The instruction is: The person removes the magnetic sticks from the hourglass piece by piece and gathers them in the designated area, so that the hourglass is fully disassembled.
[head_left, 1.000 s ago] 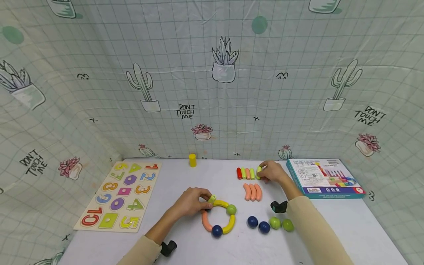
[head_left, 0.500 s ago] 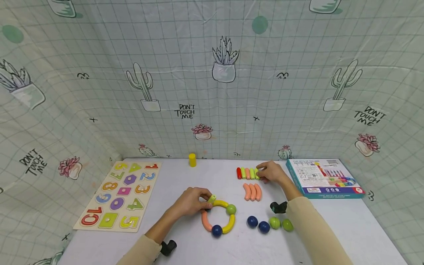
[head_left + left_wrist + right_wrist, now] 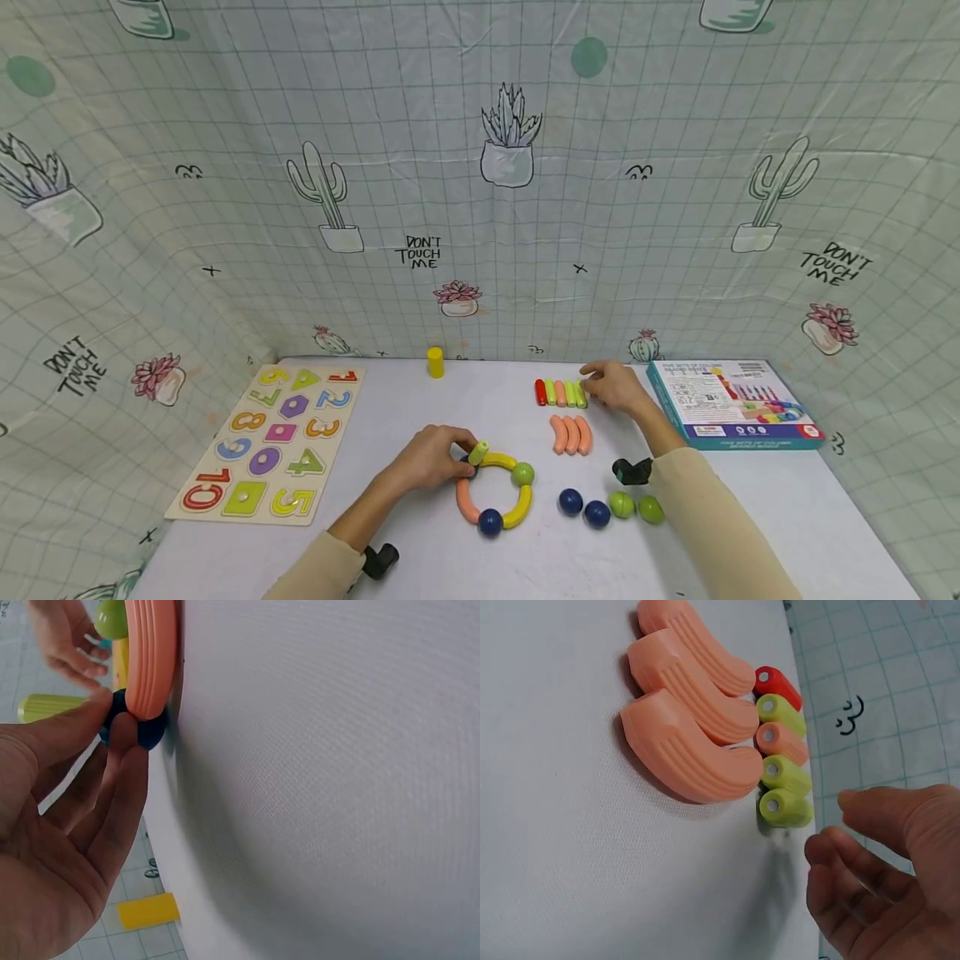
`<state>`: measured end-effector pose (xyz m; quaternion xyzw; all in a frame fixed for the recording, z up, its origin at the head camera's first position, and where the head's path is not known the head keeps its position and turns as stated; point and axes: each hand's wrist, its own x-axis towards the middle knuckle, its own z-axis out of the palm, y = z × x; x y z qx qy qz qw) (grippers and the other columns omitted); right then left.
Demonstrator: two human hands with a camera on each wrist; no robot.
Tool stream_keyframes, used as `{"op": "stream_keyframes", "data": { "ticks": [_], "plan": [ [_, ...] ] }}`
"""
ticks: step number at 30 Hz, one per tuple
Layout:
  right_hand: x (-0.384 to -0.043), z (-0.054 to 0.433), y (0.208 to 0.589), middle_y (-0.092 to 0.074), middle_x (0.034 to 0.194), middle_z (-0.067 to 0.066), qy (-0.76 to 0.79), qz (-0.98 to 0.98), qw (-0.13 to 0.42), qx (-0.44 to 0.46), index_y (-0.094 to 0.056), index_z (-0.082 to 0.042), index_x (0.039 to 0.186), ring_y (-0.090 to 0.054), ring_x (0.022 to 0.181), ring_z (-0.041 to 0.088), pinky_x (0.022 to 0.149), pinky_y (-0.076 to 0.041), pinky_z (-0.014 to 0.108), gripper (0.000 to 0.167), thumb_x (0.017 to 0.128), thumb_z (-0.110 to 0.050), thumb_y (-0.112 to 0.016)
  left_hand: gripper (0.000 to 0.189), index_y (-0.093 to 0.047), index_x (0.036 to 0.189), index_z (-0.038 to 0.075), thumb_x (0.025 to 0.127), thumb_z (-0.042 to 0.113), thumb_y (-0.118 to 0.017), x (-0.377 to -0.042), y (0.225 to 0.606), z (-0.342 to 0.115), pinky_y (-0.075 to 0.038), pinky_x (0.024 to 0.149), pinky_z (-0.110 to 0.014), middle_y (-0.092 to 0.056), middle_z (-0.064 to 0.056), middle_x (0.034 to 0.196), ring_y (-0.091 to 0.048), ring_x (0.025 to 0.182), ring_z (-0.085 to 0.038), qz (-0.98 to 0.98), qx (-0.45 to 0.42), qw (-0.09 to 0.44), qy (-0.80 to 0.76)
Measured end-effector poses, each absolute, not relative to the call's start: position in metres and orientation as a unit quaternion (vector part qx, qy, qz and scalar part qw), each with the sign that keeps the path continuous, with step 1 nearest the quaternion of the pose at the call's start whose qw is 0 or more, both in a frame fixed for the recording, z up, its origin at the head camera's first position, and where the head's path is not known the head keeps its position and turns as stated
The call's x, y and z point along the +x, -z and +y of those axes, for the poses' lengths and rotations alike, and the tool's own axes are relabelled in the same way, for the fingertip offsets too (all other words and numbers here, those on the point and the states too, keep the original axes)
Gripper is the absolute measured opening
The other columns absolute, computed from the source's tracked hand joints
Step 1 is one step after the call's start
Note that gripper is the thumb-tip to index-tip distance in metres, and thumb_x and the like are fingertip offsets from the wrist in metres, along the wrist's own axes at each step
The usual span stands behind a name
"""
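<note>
My left hand [image 3: 435, 457] pinches a dark blue ball [image 3: 154, 731] between thumb and fingertips. The ball belongs to a ring of curved yellow rods [image 3: 522, 508], a curved salmon rod [image 3: 152, 656], a green ball [image 3: 522, 474] and another blue ball [image 3: 491, 522]. A short light-green rod [image 3: 49, 707] sticks up from the pinched ball. At the back right my right hand [image 3: 613, 387] holds nothing, its thumb and fingers apart. Its fingertips are beside the last light-green rod [image 3: 786, 808] in a row of short rods, which includes a red one [image 3: 778, 686].
Three curved salmon rods [image 3: 572, 435] lie in front of the row. Blue balls [image 3: 571, 502] and green balls [image 3: 622, 504] sit nearer the front. A yellow cylinder [image 3: 436, 363] stands at the back, a number puzzle board [image 3: 255, 450] left, a toy box [image 3: 735, 404] right.
My right hand has set a light-green rod down at the row's right end and let go of it. The left hand stays at the ring with hardly any movement.
</note>
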<state>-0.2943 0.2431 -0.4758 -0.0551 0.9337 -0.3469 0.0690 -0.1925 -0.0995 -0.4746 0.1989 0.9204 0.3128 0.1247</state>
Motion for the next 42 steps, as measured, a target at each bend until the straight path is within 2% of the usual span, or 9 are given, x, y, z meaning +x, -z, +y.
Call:
{"op": "stream_keyframes", "data": {
  "ticks": [4,7,11,15,18,24,34,38,42],
  "plan": [
    [-0.288,0.227,0.466,-0.068,0.107,0.016,0.345,0.934,0.027,-0.094,-0.067,0.001,0.123,-0.063,0.088,0.026,0.066,-0.051,0.03,0.03,0.098,-0.014,-0.064,0.027,-0.077,0.106,0.017,0.08,0.016,-0.086,-0.193,0.476,-0.1,-0.05,0.092,-0.046,-0.072,0.003,0.101,-0.063,0.099,-0.018,0.923,0.193,0.122,-0.311],
    [-0.278,0.206,0.46,-0.069,0.101,0.01,0.348,0.925,0.036,-0.147,-0.069,-0.002,0.12,-0.064,0.085,0.022,0.065,-0.052,0.03,0.026,0.097,-0.014,-0.066,0.027,-0.077,0.105,0.016,0.08,0.016,-0.086,-0.193,0.476,-0.1,-0.051,0.09,-0.045,-0.072,0.003,0.099,-0.062,0.095,-0.017,0.923,0.187,0.126,-0.313],
    [-0.255,0.173,0.455,-0.068,0.095,0.0,0.359,0.898,0.098,-0.233,-0.07,-0.005,0.12,-0.064,0.076,0.017,0.063,-0.053,0.029,0.027,0.096,-0.015,-0.068,0.026,-0.076,0.104,0.016,0.08,0.017,-0.086,-0.195,0.475,-0.099,-0.051,0.089,-0.044,-0.072,0.003,0.098,-0.061,0.092,-0.016,0.923,0.182,0.135,-0.312],
    [-0.233,0.143,0.452,-0.069,0.098,-0.003,0.37,0.863,0.168,-0.301,-0.069,-0.006,0.124,-0.066,0.08,0.013,0.067,-0.056,0.029,0.031,0.095,-0.018,-0.071,0.025,-0.077,0.104,0.016,0.081,0.019,-0.086,-0.196,0.475,-0.1,-0.051,0.091,-0.045,-0.073,0.003,0.098,-0.062,0.093,-0.016,0.925,0.185,0.136,-0.302],
    [-0.222,0.128,0.45,-0.071,0.105,-0.005,0.368,0.851,0.19,-0.324,-0.07,-0.01,0.124,-0.067,0.087,0.009,0.072,-0.056,0.026,0.03,0.095,-0.018,-0.072,0.025,-0.077,0.104,0.016,0.081,0.02,-0.085,-0.197,0.475,-0.1,-0.05,0.093,-0.046,-0.073,0.003,0.098,-0.064,0.096,-0.016,0.926,0.189,0.133,-0.299],
    [-0.217,0.12,0.453,-0.072,0.106,-0.007,0.355,0.853,0.18,-0.337,-0.074,-0.018,0.115,-0.066,0.087,0.005,0.072,-0.055,0.023,0.022,0.093,-0.014,-0.073,0.023,-0.077,0.103,0.016,0.082,0.019,-0.085,-0.195,0.474,-0.099,-0.05,0.093,-0.047,-0.074,0.003,0.099,-0.064,0.098,-0.017,0.923,0.195,0.127,-0.307],
    [-0.211,0.114,0.458,-0.069,0.105,-0.008,0.345,0.853,0.132,-0.368,-0.073,-0.014,0.118,-0.06,0.09,0.005,0.08,-0.052,0.022,0.023,0.097,-0.023,-0.069,0.026,-0.077,0.104,0.013,0.081,0.019,-0.086,-0.192,0.477,-0.099,-0.051,0.093,-0.045,-0.075,0.002,0.1,-0.066,0.099,-0.018,0.928,0.202,0.116,-0.289],
    [-0.214,0.119,0.446,-0.069,0.103,-0.007,0.405,0.839,0.119,-0.343,-0.072,-0.016,0.116,-0.063,0.091,0.01,0.078,-0.055,0.027,0.021,0.099,-0.027,-0.067,0.025,-0.077,0.104,0.013,0.081,0.019,-0.086,-0.194,0.476,-0.098,-0.051,0.09,-0.044,-0.074,0.002,0.1,-0.064,0.093,-0.014,0.926,0.193,0.131,-0.296],
    [-0.227,0.133,0.429,-0.073,0.101,0.0,0.478,0.817,0.113,-0.301,-0.069,-0.013,0.118,-0.07,0.093,0.018,0.074,-0.058,0.036,0.022,0.098,-0.022,-0.065,0.02,-0.077,0.1,0.015,0.082,0.017,-0.085,-0.195,0.475,-0.097,-0.051,0.092,-0.044,-0.073,0.003,0.097,-0.063,0.092,-0.015,0.922,0.187,0.142,-0.306]
  ]
}}
